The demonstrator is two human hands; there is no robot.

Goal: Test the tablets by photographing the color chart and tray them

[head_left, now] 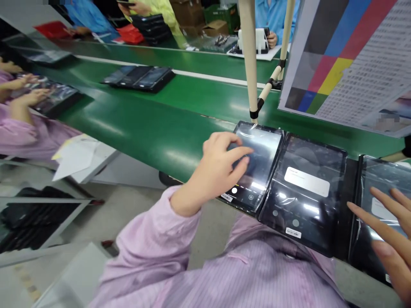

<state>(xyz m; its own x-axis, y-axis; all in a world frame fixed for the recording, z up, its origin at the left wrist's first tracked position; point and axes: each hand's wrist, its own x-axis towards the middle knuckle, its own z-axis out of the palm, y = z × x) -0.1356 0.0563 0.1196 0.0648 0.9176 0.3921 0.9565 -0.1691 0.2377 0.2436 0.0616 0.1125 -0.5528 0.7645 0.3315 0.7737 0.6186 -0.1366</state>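
Three tablets lie side by side along the near edge of the green bench. Over the left tablet, whose screen looks like a camera view, hovers my left hand with fingers spread and bent; whether a fingertip touches the glass I cannot tell. The middle tablet shows a white pop-up box on a dark screen, and a small barcode label sits at its lower edge. My right hand is spread above the right tablet, partly hiding its pop-up. Neither hand grips anything.
A printed colour chart hangs behind the tablets beside a cream pipe frame. More tablets rest on the green bench further left. Co-workers sit at left and across. Papers lie on a stand at lower left.
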